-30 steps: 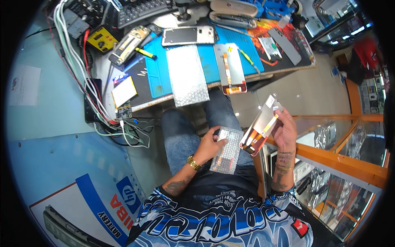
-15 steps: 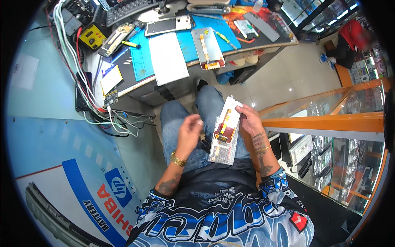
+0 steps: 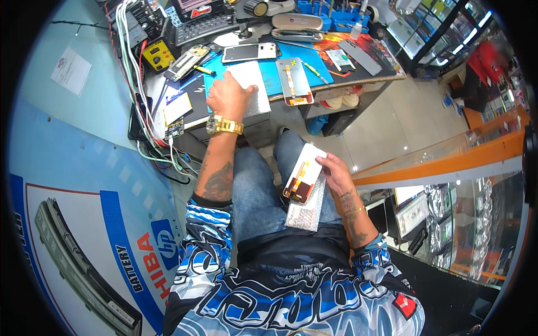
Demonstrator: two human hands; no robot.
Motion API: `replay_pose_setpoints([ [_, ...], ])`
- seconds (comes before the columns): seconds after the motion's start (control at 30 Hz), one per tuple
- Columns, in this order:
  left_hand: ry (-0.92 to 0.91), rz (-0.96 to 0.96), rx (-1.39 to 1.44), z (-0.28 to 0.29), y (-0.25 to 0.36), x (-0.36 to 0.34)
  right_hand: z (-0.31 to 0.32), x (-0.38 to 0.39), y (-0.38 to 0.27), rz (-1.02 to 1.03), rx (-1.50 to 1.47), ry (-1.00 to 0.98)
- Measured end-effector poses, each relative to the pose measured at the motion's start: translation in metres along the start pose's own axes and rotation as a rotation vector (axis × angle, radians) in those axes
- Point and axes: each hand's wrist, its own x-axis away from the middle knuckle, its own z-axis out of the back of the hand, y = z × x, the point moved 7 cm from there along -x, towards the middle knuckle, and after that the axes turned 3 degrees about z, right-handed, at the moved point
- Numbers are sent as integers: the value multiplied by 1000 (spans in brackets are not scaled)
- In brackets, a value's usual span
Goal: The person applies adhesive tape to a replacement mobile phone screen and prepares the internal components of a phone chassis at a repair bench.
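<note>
My left hand reaches onto a white bubble-wrap sheet on the desk, fingers bent and apart, thumb out to the right. My right hand holds a white-backed phone screen panel with orange flex cable and dark red lower part, over my lap. A small bubble-wrap pouch lies under it on my thighs, against that hand. A grey screen panel with a flex cable rests on the desk beside the sheet.
The desk holds a blue mat, an opened phone, a keyboard, a yellow device, cables and blue organisers. A glass display counter stands at right. A person in red is at upper right.
My left hand has let go of the small pouch and moved up to the sheet on the desk. My right hand has moved leftward with the panel, over the pouch.
</note>
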Motion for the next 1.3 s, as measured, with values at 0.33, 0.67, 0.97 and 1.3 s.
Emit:
replay_pose_setpoints([
  [0.33,12,26,56,-14,15,6,14,-13,-5,16,-85,41],
  [0.67,-26,70,569,-2,-10,4,29,-12,-19,53,-90,83],
  [0.97,-452,125,1406,-21,-57,111,29,-7,-16,48,-125,100],
  [1.3,-975,240,1335,-95,-64,222,-18,32,-120,427,-269,213],
])
